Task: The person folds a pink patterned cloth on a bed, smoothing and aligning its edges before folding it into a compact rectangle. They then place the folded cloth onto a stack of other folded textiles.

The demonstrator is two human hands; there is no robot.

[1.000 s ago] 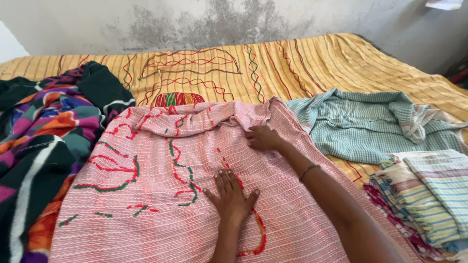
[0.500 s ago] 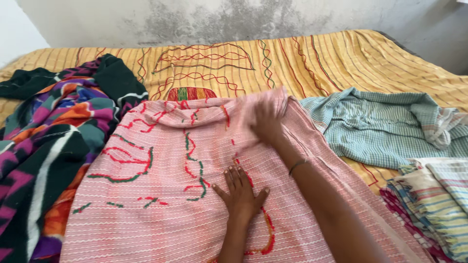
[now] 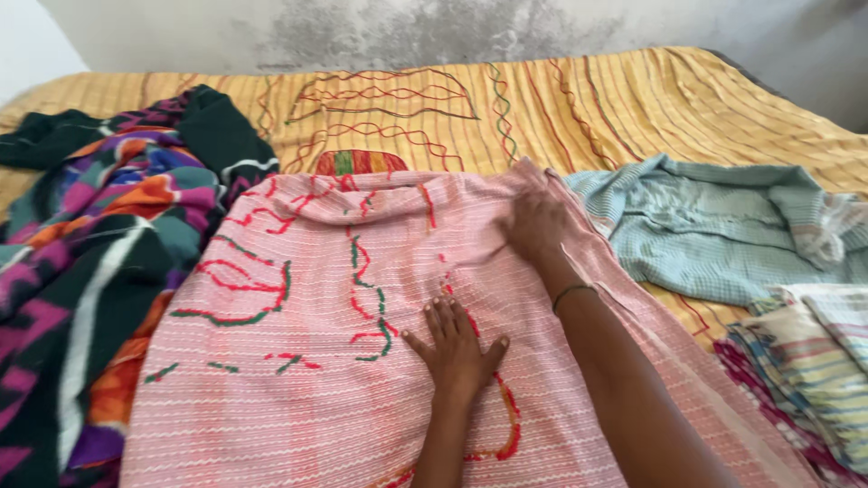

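Flatly, left hand (image 3: 455, 348) presses pink cloth (image 3: 298, 361), grip released; right hand (image 3: 535, 221) likewise.

Bed (image 3: 633, 99) carries all items; its spread runs to the far edge against the wall (image 3: 407, 27). Embroidered cloth (image 3: 298, 361) lies spread on the bed at centre, reaching from the near edge to mid-bed. Left hand (image 3: 457, 348) lies flat on this cloth, near its centre. Right hand (image 3: 535, 221) rests on the cloth's far right corner, behind the left hand. Patterned blanket (image 3: 81, 262) heaped along the bed's left edge, touching the cloth's left side. Checked cloth (image 3: 723, 226) crumpled on the right, just beside the cloth's far right corner. Stack of folded cloths (image 3: 805, 370) at the near right corner, in front of the checked cloth.
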